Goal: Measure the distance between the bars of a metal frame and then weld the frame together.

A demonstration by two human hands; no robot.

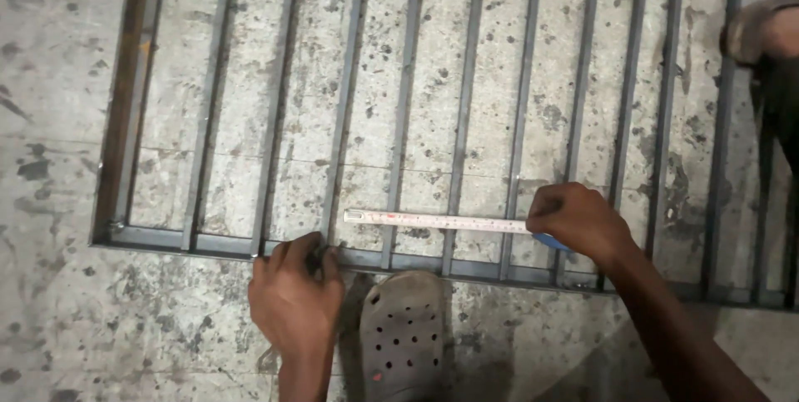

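I crouch over a metal grille frame lying flat on a stained concrete floor, its thin vertical bars running away from me. A tape measure blade lies across the bars just above the frame's near rail. My right hand is closed over the blue tape case, pressing it onto the bars. My left hand rests on the near rail below the tape's hook end, fingers curled around something small I cannot make out. My perforated sandal sits just outside the rail. I judge the free hook end could drift off its bar, spoiling the reading, since neither hand pins it.
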